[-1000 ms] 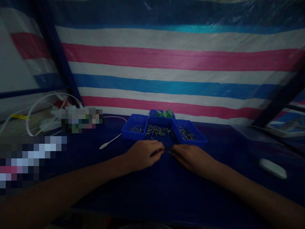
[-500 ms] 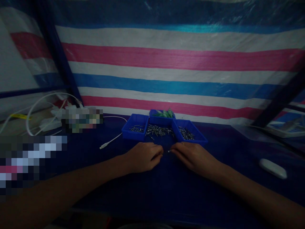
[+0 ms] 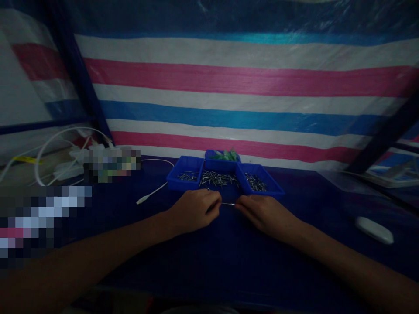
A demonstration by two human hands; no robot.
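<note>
A thin, shiny metal pin [image 3: 228, 203] spans the small gap between my two hands, lying nearly level. My left hand [image 3: 196, 210] is closed in a pinch at the pin's left end. At its right end, the fingertips of my right hand [image 3: 263, 213] are pinched together on the pin. Both hands stay low over the blue table, just in front of a loose pile of similar metal pins [image 3: 218, 179]. Fingers cover the pin's two ends, so its full shape is hidden.
Blue bins stand around the pile: a left bin [image 3: 183, 185] and a right bin [image 3: 278, 188] with metal pins, and a back bin [image 3: 222, 163] with green pieces. A white cable plug [image 3: 142, 199] lies left; a white rounded object [image 3: 375, 230] lies right. Striped sheeting hangs behind.
My left hand has shifted slightly left and up. More of the metal pin now shows between the hands, reaching from one to the other. My right hand has barely moved.
</note>
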